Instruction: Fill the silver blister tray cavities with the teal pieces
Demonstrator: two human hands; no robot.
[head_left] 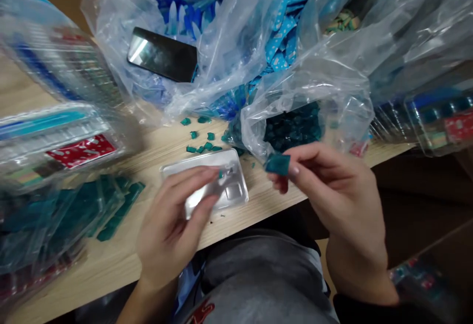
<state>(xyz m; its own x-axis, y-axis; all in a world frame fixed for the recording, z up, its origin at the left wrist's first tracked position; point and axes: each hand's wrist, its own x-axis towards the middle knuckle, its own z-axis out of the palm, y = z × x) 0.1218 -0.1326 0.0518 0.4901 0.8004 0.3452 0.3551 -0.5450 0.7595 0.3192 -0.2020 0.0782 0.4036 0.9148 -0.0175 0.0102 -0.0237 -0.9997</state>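
My right hand point(325, 191) pinches a flat, dark teal piece point(278, 164) between thumb and fingers, in front of a clear plastic bag point(254, 132) full of dark teal pieces point(293, 127). Over a shallow clear plastic tray point(242, 193) with moulded compartments, my left hand point(181, 215) is curled in a blurred pinch. A tiny teal bit point(220, 174) shows at its fingertips; how it is held cannot be made out. Part of the tray is hidden behind this hand. Several small teal pieces point(209, 137) lie loose on the wooden table just beyond the tray.
A black phone point(162, 54) rests on an open bag of blue pieces point(194, 6). Behind are light-blue dotted packets point(283, 43). Filled clear trays point(55, 142) and teal packs point(84, 206) stand at left, more filled trays point(439, 119) at right. The table edge point(236, 225) runs before my body.
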